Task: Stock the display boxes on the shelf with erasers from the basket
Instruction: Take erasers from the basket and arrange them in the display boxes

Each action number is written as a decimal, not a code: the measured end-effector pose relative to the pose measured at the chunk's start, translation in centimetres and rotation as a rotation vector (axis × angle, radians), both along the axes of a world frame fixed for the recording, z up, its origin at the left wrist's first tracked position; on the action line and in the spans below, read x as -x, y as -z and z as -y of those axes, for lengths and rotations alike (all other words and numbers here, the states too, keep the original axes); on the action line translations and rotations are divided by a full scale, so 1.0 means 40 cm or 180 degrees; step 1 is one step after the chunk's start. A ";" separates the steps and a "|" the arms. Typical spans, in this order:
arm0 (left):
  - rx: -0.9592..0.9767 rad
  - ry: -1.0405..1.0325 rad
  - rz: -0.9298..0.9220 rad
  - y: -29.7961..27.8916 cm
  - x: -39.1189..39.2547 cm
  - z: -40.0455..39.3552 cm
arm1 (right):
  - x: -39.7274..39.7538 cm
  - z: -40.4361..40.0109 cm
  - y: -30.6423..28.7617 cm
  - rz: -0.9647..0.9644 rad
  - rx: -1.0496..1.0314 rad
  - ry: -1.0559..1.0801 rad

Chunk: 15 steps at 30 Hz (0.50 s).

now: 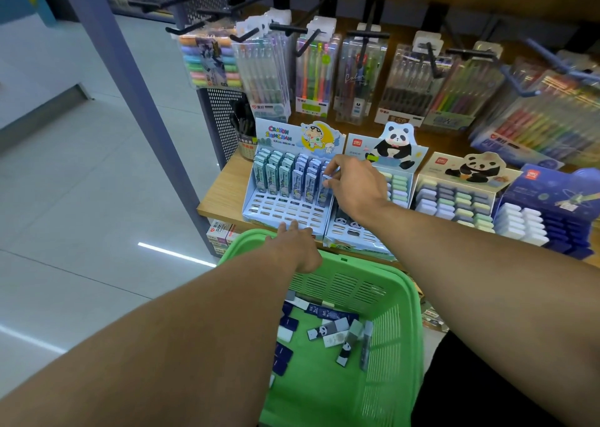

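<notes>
Green plastic makes up the basket (407,313), and loose erasers (328,331) lie on its floor. From the head camera, the right hand (355,188) pinches one long eraser (325,189) and sets it upright in the Crayon Shinchan box (259,205), in its right column. The left hand (293,246) holds the basket rim, with straight fingers touching the box front. I think the next job is to push this eraser down straight, then reach for another. Many front slots look empty. The boxes stand on a wooden shelf (224,189), pen packs (316,75) hang above, and pale floor tiles (81,166) lie to the left.
</notes>
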<state>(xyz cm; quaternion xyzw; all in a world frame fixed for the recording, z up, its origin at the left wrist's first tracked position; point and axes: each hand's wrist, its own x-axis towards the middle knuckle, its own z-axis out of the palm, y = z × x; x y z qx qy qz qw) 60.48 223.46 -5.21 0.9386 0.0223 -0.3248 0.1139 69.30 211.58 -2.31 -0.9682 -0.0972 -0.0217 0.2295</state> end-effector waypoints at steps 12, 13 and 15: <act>0.0000 0.0014 0.0007 0.011 -0.005 -0.003 | -0.001 -0.025 -0.005 0.0050 0.0154 0.0129; -0.0004 0.0015 0.0006 0.011 -0.006 -0.003 | -0.003 -0.026 -0.005 0.0040 0.0165 0.0145; -0.0011 0.0016 0.0008 0.013 -0.007 -0.004 | -0.006 -0.028 -0.004 0.0027 0.0229 0.0174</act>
